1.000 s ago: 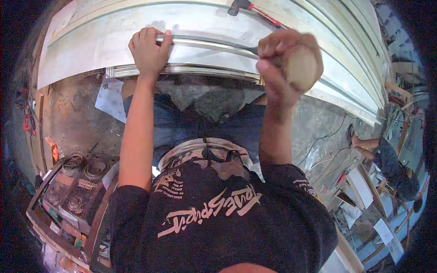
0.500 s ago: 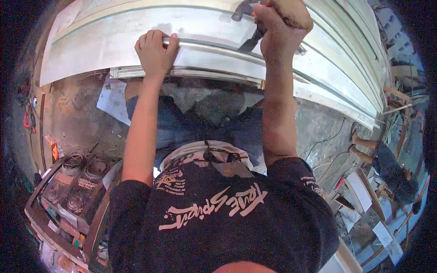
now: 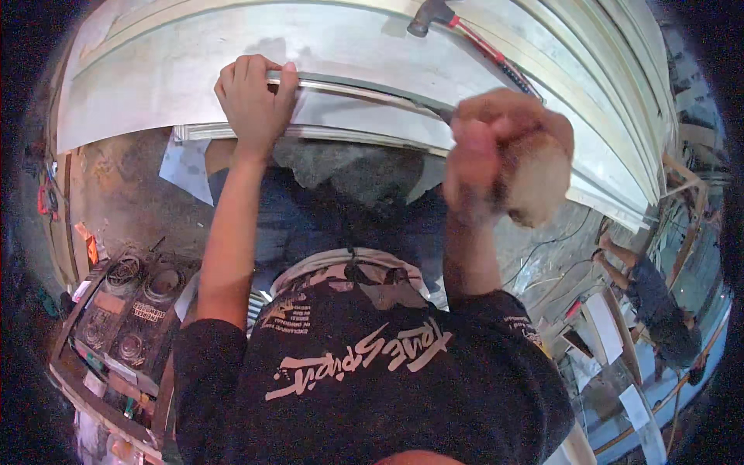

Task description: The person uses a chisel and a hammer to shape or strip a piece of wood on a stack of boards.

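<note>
My left hand (image 3: 257, 101) is closed over the end of a long narrow strip (image 3: 349, 82), its thumb lying along the strip's edge. The strip rests on a broad white board (image 3: 178, 74). Motion blurs my right hand (image 3: 496, 143), which is closed around a tool. A dark, flat blade (image 3: 442, 112) sticks out leftward from that fist and meets the strip. Something thick, rounded and tan (image 3: 540, 180) shows at the fist's near side, too smeared to name. Beyond the right hand, a hammer (image 3: 480, 46) with a red and black handle lies on the board.
Several long pale strips (image 3: 612, 85) run along the board's right side. At lower left stands a dark box (image 3: 120, 318) holding coils. A person in dark clothes (image 3: 659, 302) is at the far right, near scattered offcuts (image 3: 603, 329). A cable (image 3: 550, 244) trails across the floor.
My right hand has come down toward me and slightly right with the tool, uncovering the hammer's handle. My left hand keeps its grip on the strip, shifted slightly left in view.
</note>
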A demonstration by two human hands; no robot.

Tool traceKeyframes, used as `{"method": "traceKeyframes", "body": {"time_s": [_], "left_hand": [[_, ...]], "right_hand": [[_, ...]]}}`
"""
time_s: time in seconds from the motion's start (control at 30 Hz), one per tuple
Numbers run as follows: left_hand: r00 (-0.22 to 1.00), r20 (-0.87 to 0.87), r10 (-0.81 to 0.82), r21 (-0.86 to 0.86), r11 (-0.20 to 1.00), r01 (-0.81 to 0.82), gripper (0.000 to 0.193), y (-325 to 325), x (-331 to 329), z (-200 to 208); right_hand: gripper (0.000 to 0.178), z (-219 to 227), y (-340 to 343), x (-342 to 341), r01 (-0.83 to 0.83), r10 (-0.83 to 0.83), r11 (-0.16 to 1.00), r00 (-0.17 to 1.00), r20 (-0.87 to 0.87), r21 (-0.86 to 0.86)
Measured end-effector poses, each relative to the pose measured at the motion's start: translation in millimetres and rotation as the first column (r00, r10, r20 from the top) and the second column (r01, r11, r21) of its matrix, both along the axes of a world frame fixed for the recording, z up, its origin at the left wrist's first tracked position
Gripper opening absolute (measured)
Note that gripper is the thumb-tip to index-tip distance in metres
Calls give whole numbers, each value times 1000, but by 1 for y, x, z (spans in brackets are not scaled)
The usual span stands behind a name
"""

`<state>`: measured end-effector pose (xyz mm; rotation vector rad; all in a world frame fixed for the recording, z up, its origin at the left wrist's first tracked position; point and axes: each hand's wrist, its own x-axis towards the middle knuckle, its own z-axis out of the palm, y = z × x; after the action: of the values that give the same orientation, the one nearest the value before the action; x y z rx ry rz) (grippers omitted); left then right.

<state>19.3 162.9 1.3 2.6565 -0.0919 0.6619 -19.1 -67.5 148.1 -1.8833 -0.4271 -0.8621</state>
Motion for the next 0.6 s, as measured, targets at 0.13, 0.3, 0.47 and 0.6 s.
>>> {"method": "traceKeyframes", "body": {"time_s": [0.13, 0.3, 0.47, 0.6], "left_hand": [[1000, 11, -24, -7, 1000, 24, 26, -1, 1, -4], [1000, -5, -22, 24, 999, 22, 29, -3, 1, -3], [1000, 4, -8, 11, 1000, 8, 30, 3, -4, 3], [996, 65, -63, 0, 998, 63, 33, -26, -18, 17]], "right_hand": [[13, -5, -18, 37, 73, -78, 967, 997, 14, 244], [23, -4, -38, 17, -21, 133, 818, 979, -153, 575], [13, 4, 8, 8, 170, -167, 902, 985, 42, -397], [19, -4, 3, 10, 156, -124, 960, 981, 147, -233]]}}
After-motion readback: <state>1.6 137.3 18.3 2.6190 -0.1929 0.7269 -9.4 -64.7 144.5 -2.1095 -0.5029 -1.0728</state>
